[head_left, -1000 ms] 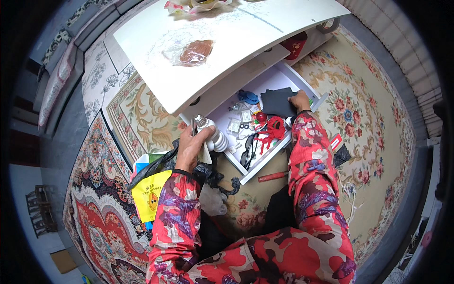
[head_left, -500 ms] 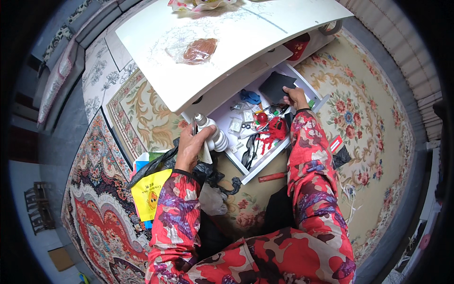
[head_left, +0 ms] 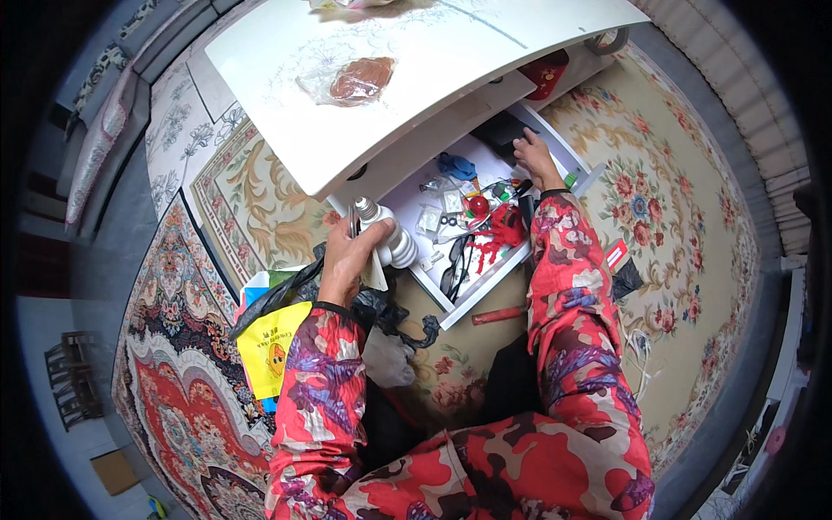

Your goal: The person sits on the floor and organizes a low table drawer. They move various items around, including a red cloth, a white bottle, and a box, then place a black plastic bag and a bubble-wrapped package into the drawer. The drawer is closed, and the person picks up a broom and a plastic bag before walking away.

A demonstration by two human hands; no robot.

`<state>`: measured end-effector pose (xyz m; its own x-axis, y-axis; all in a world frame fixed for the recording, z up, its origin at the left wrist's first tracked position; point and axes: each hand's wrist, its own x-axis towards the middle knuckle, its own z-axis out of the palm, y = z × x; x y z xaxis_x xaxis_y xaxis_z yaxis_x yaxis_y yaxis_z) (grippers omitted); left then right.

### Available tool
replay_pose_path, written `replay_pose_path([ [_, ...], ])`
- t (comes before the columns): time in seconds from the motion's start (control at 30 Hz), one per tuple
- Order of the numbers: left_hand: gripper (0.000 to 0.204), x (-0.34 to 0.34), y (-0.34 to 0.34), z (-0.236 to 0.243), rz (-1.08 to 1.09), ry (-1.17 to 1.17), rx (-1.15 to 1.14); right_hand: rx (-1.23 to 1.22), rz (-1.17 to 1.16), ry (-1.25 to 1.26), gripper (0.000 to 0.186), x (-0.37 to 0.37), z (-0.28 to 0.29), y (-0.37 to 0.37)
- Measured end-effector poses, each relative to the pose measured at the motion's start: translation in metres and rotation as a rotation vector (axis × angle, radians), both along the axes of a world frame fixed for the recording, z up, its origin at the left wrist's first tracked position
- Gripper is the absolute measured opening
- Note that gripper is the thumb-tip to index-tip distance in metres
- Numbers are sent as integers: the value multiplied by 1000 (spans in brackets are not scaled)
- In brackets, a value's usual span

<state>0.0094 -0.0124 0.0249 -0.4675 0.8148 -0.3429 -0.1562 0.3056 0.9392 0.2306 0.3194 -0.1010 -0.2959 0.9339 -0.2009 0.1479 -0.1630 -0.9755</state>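
Observation:
My left hand [head_left: 348, 258] is closed around a white spiral light bulb [head_left: 400, 246], its screw base pointing up and away. A thin flat piece [head_left: 374, 274] is also held against that palm; its kind is unclear. Over the far right of the open drawer [head_left: 475, 297], my right hand [head_left: 537, 161] has its fingers apart beside a black flat piece [head_left: 496, 132], which lies partly under the cabinet top. Near that hand in the drawer are a red ball [head_left: 477, 205], red stringy material [head_left: 505, 227], a blue crumpled item [head_left: 457, 165] and dark sunglasses [head_left: 451, 276].
Above the drawer spreads the white tabletop [head_left: 277, 113], bearing a brown item in clear plastic [head_left: 361, 80]. Black plastic bags [head_left: 394, 316] and a yellow packet [head_left: 270, 347] lie by my left arm. A red stick [head_left: 499, 315] rests on the flowered carpet [head_left: 685, 234].
The black flat piece has moved deeper toward the drawer's back. My right hand has gone the same way, its fingers loosening from the piece. My left hand still holds the bulb.

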Motion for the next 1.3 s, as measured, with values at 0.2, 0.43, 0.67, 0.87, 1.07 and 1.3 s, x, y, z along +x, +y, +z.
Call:
replay_pose_path([
  [0.2, 33, 6, 4, 2, 23, 32, 3, 300, 581, -749, 49, 22, 15, -11],
  [0.43, 26, 7, 7, 0, 47, 10, 72, 210, 759, -1206, 108, 26, 44, -55],
  [0.67, 27, 11, 6, 5, 67, -63, 84, 148, 1014, -1292, 87, 32, 56, -62],
  [0.87, 37, 13, 6, 12, 64, -54, 72, 544, 991, -1498, 64, 16, 31, -101],
  [1.07, 33, 14, 1, 17, 97, -50, 104, 307, 525, -351, 37, 11, 70, -64],
  [1.3, 32, 11, 0, 15, 89, -108, 147, 273, -7, 532, 32, 28, 146, -44],
])
